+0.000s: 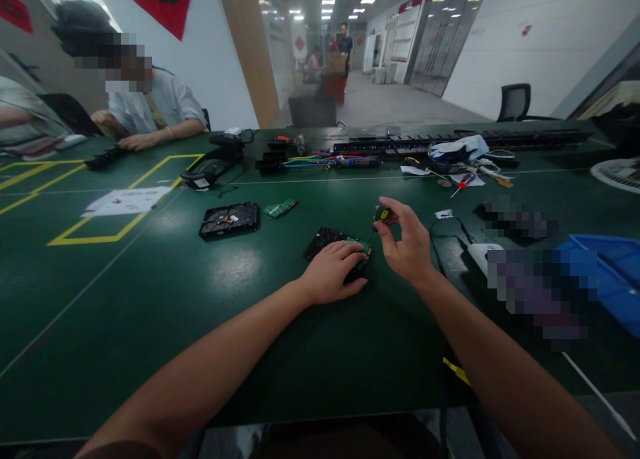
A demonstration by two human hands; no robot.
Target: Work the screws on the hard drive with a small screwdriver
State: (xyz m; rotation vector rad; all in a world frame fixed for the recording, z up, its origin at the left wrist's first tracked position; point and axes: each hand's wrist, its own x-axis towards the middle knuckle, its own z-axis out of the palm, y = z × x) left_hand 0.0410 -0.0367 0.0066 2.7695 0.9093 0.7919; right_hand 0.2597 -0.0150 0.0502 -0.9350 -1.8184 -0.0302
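A black hard drive (pixel 326 239) lies on the green table in front of me, with a green circuit board (pixel 367 247) at its right end. My left hand (pixel 336 269) holds the drive from above, fingers across the board and thumb at the near side, covering much of it. In my right hand (pixel 407 242) is a screwdriver (pixel 383 214) with a black and yellow handle, pinched between thumb and fingers. Its thin shaft points down to the right edge of the board; the exact tip contact is too small to tell.
Another hard drive (pixel 230 219) and a loose circuit board (pixel 281 208) lie to the left. Behind are wires and tools, a red screwdriver (pixel 463 184) and a white plastic bag (pixel 457 149). A blue bin (pixel 607 272) and a power strip (pixel 483 256) sit right. A co-worker (pixel 155 106) sits far left.
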